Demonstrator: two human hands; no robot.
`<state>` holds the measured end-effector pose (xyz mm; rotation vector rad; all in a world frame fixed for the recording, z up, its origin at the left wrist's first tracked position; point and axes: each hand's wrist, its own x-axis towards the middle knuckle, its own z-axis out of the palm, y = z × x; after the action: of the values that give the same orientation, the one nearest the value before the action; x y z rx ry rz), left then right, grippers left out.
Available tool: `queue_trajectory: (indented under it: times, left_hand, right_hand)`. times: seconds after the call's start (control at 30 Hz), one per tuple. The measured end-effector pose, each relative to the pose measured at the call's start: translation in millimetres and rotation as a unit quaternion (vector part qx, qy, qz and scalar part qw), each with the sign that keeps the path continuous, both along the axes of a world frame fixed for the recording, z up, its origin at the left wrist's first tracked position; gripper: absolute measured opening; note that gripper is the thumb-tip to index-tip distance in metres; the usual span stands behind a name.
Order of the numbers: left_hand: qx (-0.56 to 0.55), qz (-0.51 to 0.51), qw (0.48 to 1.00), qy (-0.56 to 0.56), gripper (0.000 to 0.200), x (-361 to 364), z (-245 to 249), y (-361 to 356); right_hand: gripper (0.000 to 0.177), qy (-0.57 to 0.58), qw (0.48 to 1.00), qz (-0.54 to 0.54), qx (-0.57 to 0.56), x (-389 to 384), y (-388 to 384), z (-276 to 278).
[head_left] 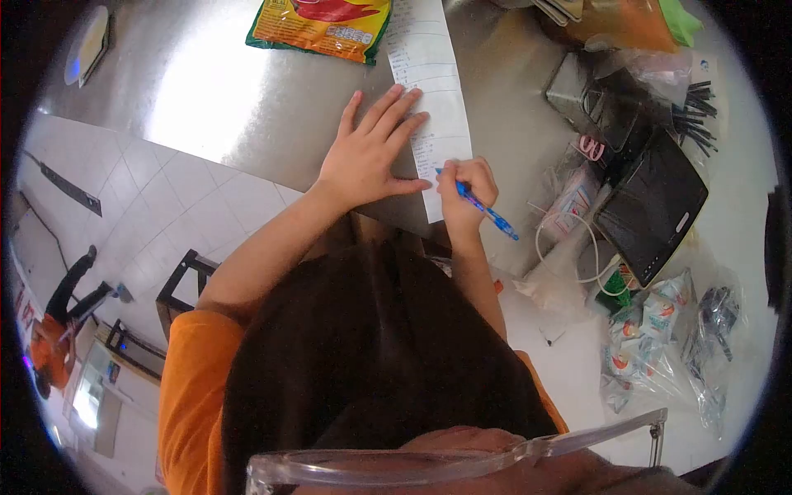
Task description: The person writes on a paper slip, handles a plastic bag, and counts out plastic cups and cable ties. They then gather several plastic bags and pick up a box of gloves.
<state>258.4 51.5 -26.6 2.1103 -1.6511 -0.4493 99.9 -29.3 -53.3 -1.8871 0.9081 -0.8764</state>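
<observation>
A long strip of white paper [445,115] with handwritten lines lies on the metal tabletop [313,91]. My left hand [375,153] rests flat with fingers spread, its fingertips and thumb on the strip's left edge. In my right hand [469,188] is a blue pen [495,216], gripped near its tip. The pen tip meets the paper close to its lower end, beside the last written lines. Beyond my left hand, a yellow and orange food packet [322,29] lies at the table's far side, partly cut off by the view.
To the right stand a black tablet-like screen [652,210] with a white cable [540,239], a metal container [569,87] and plastic bags of packets [652,330]. Black sticks [697,115] lie behind. A person in orange [54,351] is at far left, near a dark chair [186,285].
</observation>
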Motion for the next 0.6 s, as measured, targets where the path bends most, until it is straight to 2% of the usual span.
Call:
queue_trajectory:
  times: [0.17, 0.27, 0.37, 0.47, 0.6]
  left_hand:
    - [-0.016, 0.004, 1.000, -0.001, 0.081, -0.5, -1.1, 0.4]
    - [-0.017, 0.004, 1.000, -0.003, 0.081, -0.6, 0.2, 0.9]
    - [-0.016, 0.003, 1.000, -0.004, 0.081, -0.3, -0.4, 1.2]
    - [-0.015, 0.001, 1.000, -0.004, 0.081, 0.7, 0.1, 1.6]
    - [-0.010, 0.000, 1.000, -0.003, 0.081, 0.7, -0.1, 1.6]
  right_hand:
    - [0.023, -0.073, 0.989, -0.066, 0.107, -8.1, 5.5, -7.4]
    - [0.026, 0.005, 0.999, 0.021, -0.046, -4.5, 1.0, -0.8]
    - [0.027, 0.025, 0.998, 0.031, -0.044, -7.0, 0.2, -3.6]
    - [0.023, 0.019, 1.000, -0.003, 0.002, -5.7, 3.4, -4.0]
    - [0.024, 0.005, 1.000, -0.001, -0.012, -5.3, 3.3, -4.1]
